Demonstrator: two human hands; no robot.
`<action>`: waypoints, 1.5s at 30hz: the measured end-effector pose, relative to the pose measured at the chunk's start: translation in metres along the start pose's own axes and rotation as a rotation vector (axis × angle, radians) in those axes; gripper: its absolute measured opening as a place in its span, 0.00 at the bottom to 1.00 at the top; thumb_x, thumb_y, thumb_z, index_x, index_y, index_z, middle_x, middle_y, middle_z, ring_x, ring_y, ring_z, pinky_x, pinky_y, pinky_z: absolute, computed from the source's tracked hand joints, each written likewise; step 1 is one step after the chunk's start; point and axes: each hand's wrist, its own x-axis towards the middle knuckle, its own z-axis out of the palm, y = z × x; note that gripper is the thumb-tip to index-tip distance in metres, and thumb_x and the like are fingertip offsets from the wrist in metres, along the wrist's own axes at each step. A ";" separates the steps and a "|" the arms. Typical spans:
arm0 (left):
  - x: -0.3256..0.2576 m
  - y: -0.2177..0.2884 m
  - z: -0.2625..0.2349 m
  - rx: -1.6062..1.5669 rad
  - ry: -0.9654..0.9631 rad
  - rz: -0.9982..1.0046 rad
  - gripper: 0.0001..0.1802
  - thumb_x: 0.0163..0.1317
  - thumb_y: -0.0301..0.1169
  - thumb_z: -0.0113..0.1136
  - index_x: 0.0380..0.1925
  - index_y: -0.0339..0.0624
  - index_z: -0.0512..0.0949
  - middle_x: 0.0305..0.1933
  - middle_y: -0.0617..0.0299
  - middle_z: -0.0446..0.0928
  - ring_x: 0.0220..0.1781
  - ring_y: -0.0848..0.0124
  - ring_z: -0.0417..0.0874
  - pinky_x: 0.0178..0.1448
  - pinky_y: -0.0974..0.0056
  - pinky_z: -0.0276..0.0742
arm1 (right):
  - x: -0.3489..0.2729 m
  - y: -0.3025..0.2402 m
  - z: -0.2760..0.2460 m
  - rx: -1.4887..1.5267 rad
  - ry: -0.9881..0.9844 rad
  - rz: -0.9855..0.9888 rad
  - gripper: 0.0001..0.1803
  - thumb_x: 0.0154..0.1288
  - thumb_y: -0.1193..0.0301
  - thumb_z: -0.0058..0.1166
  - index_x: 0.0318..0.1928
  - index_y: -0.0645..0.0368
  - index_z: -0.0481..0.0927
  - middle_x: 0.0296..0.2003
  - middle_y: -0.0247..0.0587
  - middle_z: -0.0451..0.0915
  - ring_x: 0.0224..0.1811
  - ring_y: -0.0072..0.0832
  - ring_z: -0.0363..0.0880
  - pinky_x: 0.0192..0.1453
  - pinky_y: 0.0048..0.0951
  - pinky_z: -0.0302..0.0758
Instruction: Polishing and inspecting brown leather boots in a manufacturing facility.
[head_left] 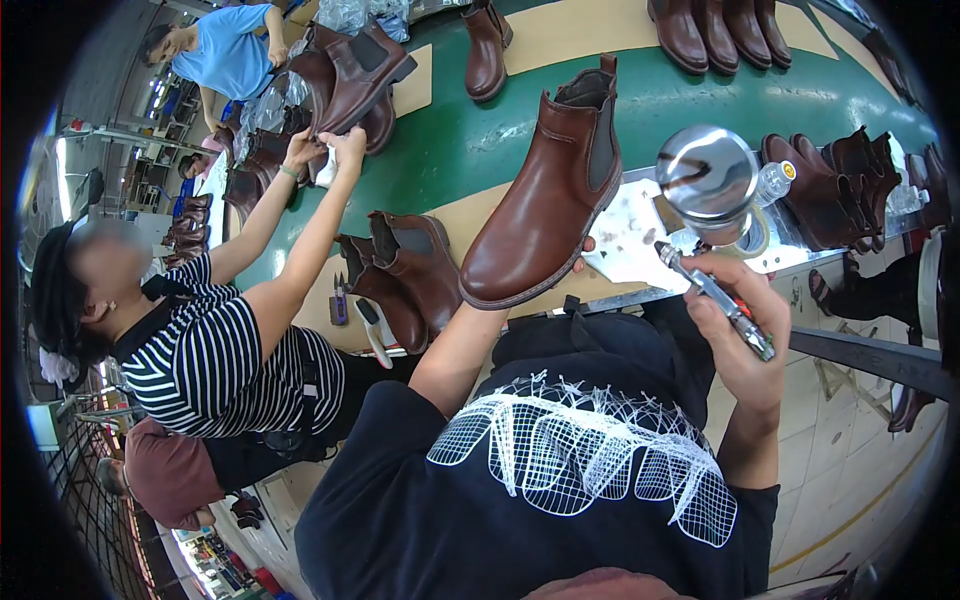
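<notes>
A brown ankle boot point(535, 205) with grey elastic sides is held up in front of me, its toe toward me and to the left. My left hand point(586, 250) is closed on it from behind and below; only some fingertips show past the sole. To the right, my right hand point(745, 335) is wrapped round a small metal spray gun point(715, 300) topped by a shiny round cup point(708, 178). The gun stays apart from the boot. Behind them lies a stained white sheet point(628, 235) on the bench, next to a clear plastic bottle point(773, 183).
More brown boots point(405, 265) stand on the green bench point(440, 150), left, far and right. At my left, a co-worker in a striped shirt point(225, 345) handles a boot point(365, 65) with a white cloth point(326, 168). A brush point(375, 330) lies near the bench edge.
</notes>
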 end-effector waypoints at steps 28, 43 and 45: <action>0.000 0.012 -0.028 0.099 -0.053 0.031 0.34 0.70 0.48 0.42 0.68 0.36 0.60 0.60 0.37 0.71 0.49 0.31 0.79 0.38 0.38 0.81 | 0.008 0.024 0.004 -0.160 -0.063 -0.008 0.13 0.57 0.70 0.66 0.43 0.58 0.85 0.34 0.32 0.84 0.33 0.22 0.72 0.44 0.25 0.63; -0.012 -0.008 -0.058 0.419 0.368 0.127 0.40 0.54 0.39 0.65 0.65 0.33 0.64 0.59 0.45 0.76 0.58 0.54 0.81 0.67 0.51 0.75 | 0.026 0.000 -0.003 -0.124 0.043 -0.092 0.14 0.58 0.70 0.65 0.44 0.60 0.84 0.38 0.35 0.85 0.37 0.26 0.76 0.52 0.28 0.66; -0.012 -0.009 -0.057 0.425 0.364 0.133 0.40 0.54 0.39 0.65 0.65 0.33 0.64 0.59 0.45 0.76 0.58 0.54 0.81 0.67 0.51 0.75 | 0.026 0.000 -0.001 -0.129 0.047 -0.087 0.13 0.59 0.70 0.65 0.44 0.61 0.84 0.37 0.37 0.85 0.37 0.26 0.78 0.51 0.27 0.68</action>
